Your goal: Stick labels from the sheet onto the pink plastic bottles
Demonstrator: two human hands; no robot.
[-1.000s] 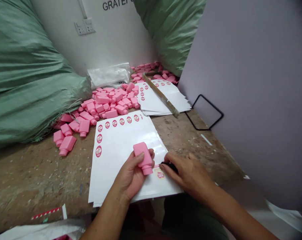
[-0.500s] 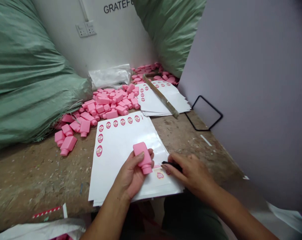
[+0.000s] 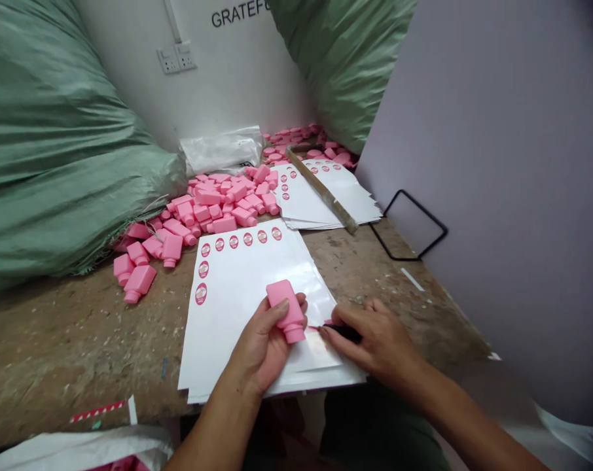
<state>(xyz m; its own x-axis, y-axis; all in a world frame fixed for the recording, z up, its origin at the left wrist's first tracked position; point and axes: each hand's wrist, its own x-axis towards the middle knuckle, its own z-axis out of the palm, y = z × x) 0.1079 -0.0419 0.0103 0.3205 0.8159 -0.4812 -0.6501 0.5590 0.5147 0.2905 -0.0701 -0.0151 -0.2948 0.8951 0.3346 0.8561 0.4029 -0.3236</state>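
Note:
My left hand [image 3: 271, 337] is wrapped around a pink plastic bottle [image 3: 285, 307], tilted with its neck toward me and the thumb on its flat face. Beneath both hands lies a stack of white label sheets [image 3: 242, 294] with round pink-and-white stickers along the top and left edges. My right hand [image 3: 370, 330] grips a black-handled knife [image 3: 344, 331], whose thin tip rests at the sheet's lower right part. A pale label [image 3: 321, 350] with a faint pink print, blurred by glare, is just below that tip. The bottle's neck is close to the label.
Many pink bottles [image 3: 222, 199] are heaped at the back left, beside a large green sack [image 3: 80, 150]. A second stack of sheets [image 3: 321, 203] lies behind, weighted by a wooden strip [image 3: 323, 191]. On the right, a black wire frame [image 3: 409, 226] leans against the pale partition [image 3: 497, 163].
My right hand's knife tip has shifted slightly left along the top of the label. The whole view has drifted a little; the left hand still holds the bottle.

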